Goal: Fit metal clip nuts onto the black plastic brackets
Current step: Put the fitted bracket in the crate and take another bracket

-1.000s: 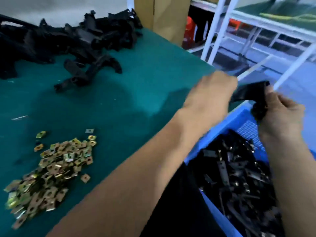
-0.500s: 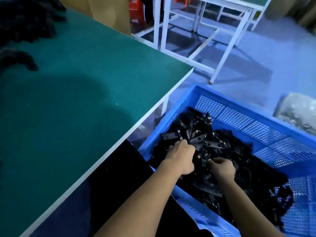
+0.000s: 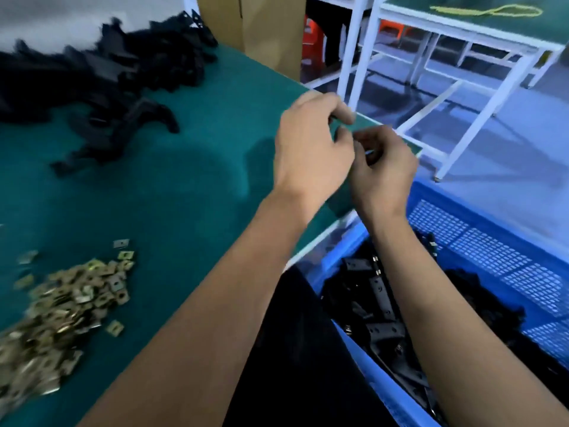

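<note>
My left hand point(image 3: 311, 149) and my right hand point(image 3: 381, 171) hover close together above the right edge of the green table point(image 3: 191, 186). The left hand's fingers are loosely bent, with table showing through the gap and nothing in them. The right hand's fingers curl in towards the palm, and I see nothing held; both hands are blurred. A heap of brass-coloured clip nuts point(image 3: 64, 306) lies at the table's near left. Black plastic brackets point(image 3: 123, 72) are piled at the far left. More black brackets point(image 3: 378, 318) fill the blue crate point(image 3: 492, 208) below my right arm.
The blue mesh crate stands on the floor against the table's right side, next to my dark-clothed lap. A cardboard box point(image 3: 261, 26) stands behind the table's far corner. White-framed tables point(image 3: 462, 38) stand to the right across the grey floor.
Both hands have come up out of the blue crate, where they were among the brackets, to above the table edge. The bracket held a second ago is no longer in them.
</note>
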Motion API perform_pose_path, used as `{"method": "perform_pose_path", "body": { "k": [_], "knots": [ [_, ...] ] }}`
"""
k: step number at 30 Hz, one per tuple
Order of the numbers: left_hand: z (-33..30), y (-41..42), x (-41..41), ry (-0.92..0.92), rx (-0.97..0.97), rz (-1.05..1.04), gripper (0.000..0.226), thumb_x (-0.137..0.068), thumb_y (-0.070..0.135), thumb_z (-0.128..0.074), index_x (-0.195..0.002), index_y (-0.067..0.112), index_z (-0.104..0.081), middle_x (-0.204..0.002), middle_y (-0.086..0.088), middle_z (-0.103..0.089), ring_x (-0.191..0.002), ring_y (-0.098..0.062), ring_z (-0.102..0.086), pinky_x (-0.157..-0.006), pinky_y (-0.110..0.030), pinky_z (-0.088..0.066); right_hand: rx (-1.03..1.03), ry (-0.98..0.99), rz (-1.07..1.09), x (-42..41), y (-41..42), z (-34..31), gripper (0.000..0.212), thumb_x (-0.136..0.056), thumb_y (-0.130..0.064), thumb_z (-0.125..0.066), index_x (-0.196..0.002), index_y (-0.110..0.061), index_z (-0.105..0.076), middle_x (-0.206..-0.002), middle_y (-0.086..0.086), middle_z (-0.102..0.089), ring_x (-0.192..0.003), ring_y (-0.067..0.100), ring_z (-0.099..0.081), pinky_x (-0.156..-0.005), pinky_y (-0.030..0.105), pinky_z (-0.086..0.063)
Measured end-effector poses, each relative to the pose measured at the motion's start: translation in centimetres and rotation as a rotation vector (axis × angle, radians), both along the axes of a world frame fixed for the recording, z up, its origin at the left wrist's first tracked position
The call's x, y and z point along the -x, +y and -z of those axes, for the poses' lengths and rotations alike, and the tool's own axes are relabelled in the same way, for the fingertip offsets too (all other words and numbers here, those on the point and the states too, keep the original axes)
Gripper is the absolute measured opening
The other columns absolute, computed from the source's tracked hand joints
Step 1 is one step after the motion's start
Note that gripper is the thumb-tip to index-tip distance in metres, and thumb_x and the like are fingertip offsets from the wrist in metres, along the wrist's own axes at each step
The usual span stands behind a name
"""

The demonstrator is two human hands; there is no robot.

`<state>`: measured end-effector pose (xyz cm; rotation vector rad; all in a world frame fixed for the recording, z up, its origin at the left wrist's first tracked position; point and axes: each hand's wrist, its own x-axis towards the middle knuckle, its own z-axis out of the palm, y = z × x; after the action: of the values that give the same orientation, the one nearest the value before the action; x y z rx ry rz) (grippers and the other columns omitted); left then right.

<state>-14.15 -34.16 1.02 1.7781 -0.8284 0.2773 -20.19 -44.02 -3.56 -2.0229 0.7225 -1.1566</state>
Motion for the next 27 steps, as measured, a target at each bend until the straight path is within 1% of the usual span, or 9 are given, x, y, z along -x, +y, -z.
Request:
{"method": "perform_pose_path", "body": {
  "k": [5, 7, 9, 13, 17, 20, 22, 24, 27],
  "knots": [
    [-1.1, 12.1, -6.5, -0.023, -0.094, -0.446, 0.021, -0.074, 0.008, -0.057, -0.082, 0.022, -0.070, -0.096, 0.004, -0.070, -0.093, -0.015, -0.063, -0.088, -0.029, -0.049, -0.092, 0.148, -0.500, -9.3, 10.5, -2.7, 0.015, -0.089, -0.007, -0.063, -0.093, -0.016, -0.074, -0.077, -0.005, -0.070, -0.066, 0.012, -0.060, -0.071, 0.028, -0.051],
    [-0.8, 17.1, -8.4, 0.021, -0.138, -0.617, 0.022, -0.075, 0.010, -0.058, -0.085, 0.024, -0.071, -0.097, 0.003, -0.071, -0.093, -0.016, -0.063, -0.089, -0.029, -0.048, -0.107, 0.244, -0.644, -12.1, 14.4, -2.8, 0.015, -0.089, -0.009, -0.068, -0.103, -0.017, -0.070, -0.084, 0.006, -0.073, -0.065, 0.017, -0.060, -0.071, 0.029, -0.051],
    [-0.1, 21.6, -9.8, 0.097, -0.161, -0.737, 0.022, -0.076, 0.010, -0.059, -0.088, 0.024, -0.072, -0.096, 0.001, -0.070, -0.092, -0.019, -0.063, -0.088, -0.033, -0.050, -0.027, 0.336, -0.710, -14.6, 17.6, -2.4, 0.034, -0.090, -0.020, -0.074, -0.122, -0.017, -0.063, -0.103, 0.012, -0.071, -0.083, 0.023, -0.062, -0.083, 0.031, -0.050],
    [1.8, 27.5, -11.3, 0.212, -0.205, -0.779, 0.024, -0.081, 0.013, -0.063, -0.102, 0.021, -0.071, -0.106, 0.003, -0.069, -0.104, -0.019, -0.061, -0.094, -0.032, -0.047, 0.163, 0.492, -0.811, -18.3, 21.5, -1.7, 0.068, -0.092, -0.044, -0.072, -0.152, -0.035, -0.041, -0.135, 0.015, -0.057, -0.122, 0.033, -0.055, -0.098, 0.033, -0.042],
    [2.9, 29.7, -12.6, 0.299, -0.255, -0.612, 0.045, -0.086, 0.005, -0.057, -0.129, 0.017, -0.063, -0.130, 0.001, -0.064, -0.126, -0.014, -0.054, -0.107, -0.026, -0.039, 0.325, 0.488, -0.785, -19.3, 23.6, -0.2, 0.049, -0.088, -0.055, -0.071, -0.133, -0.040, -0.059, -0.124, 0.000, -0.066, -0.115, 0.026, -0.062, -0.094, 0.039, -0.051],
    [4.0, 30.8, -12.5, 0.259, -0.218, -0.557, 0.048, -0.087, 0.003, -0.056, -0.132, 0.017, -0.061, -0.128, 0.007, -0.063, -0.124, -0.007, -0.053, -0.106, -0.023, -0.040, 0.151, 0.273, -0.818, -19.5, 23.5, 0.1, 0.031, -0.083, -0.041, -0.082, -0.108, -0.026, -0.072, -0.102, -0.008, -0.072, -0.097, 0.016, -0.067, -0.089, 0.038, -0.054],
    [4.2, 31.5, -12.3, 0.203, -0.186, -0.577, 0.041, -0.089, 0.011, -0.059, -0.130, 0.019, -0.062, -0.128, 0.006, -0.062, -0.119, -0.006, -0.055, -0.101, -0.018, -0.043, 0.059, 0.169, -0.862, -19.6, 23.3, 0.0, 0.027, -0.086, -0.033, -0.082, -0.107, -0.019, -0.073, -0.097, -0.008, -0.071, -0.086, 0.011, -0.066, -0.081, 0.036, -0.057],
    [4.0, 32.2, -12.2, 0.202, -0.107, -0.592, 0.033, -0.092, 0.021, -0.060, -0.125, 0.020, -0.063, -0.123, 0.005, -0.063, -0.111, -0.007, -0.059, -0.097, -0.020, -0.048, -0.152, 0.102, -0.935, -19.4, 23.6, -0.2, 0.027, -0.089, -0.025, -0.079, -0.113, -0.015, -0.071, -0.095, -0.002, -0.069, -0.076, 0.014, -0.066, -0.062, 0.034, -0.059],
    [2.7, 32.6, -11.9, 0.481, 0.250, -0.603, 0.020, -0.097, 0.028, -0.062, -0.108, 0.013, -0.062, -0.099, 0.001, -0.061, -0.082, -0.013, -0.065, -0.078, -0.036, -0.060, -0.563, -0.029, -1.101, -18.8, 24.5, -0.8, 0.025, -0.095, -0.013, -0.071, -0.120, -0.009, -0.065, -0.095, 0.006, -0.064, -0.087, 0.022, -0.067, -0.063, 0.032, -0.057]
  ]
}}
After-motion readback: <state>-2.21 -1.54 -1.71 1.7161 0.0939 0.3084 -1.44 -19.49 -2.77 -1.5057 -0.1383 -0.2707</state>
